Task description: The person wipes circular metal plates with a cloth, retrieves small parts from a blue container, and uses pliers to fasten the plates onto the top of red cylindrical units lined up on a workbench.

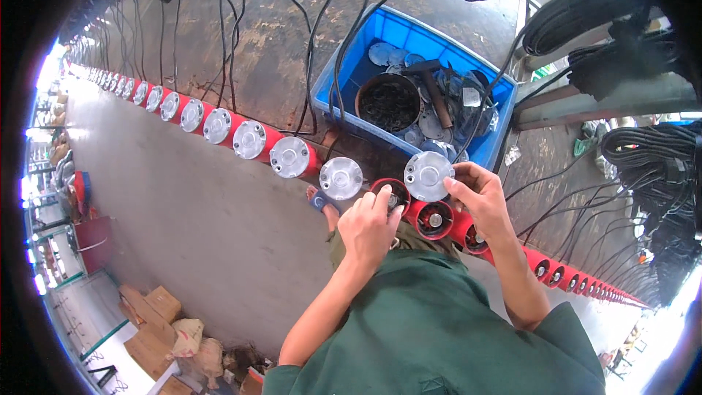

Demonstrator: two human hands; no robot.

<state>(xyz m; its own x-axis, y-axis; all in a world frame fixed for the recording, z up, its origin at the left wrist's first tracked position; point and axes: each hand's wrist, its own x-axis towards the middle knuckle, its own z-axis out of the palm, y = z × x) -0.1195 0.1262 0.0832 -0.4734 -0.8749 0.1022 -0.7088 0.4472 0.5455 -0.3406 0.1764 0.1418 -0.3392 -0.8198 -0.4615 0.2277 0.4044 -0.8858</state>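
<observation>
Between the thumb and fingers of my right hand point(479, 197) is a round silver metal end cover point(429, 175), held by its right edge above the row of red cylinders. My left hand point(367, 230) has its fingers curled at the mouth of a red cylindrical housing point(399, 185). Its fingertips reach into that opening; what they pinch, if anything, is too small to make out. Just right of it, another open red housing point(434, 220) shows a metal shaft end inside. To the left, a silver cover point(341, 178) sits on the neighbouring cylinder.
A blue crate point(409, 139) beyond my hands holds metal covers, a hammer point(437, 95) and a round tub point(387, 102) of dark small parts. Covered cylinders point(249, 140) run left, open ones point(542, 269) right. Black cables point(578, 18) hang around. Cardboard boxes point(150, 351) lie lower left.
</observation>
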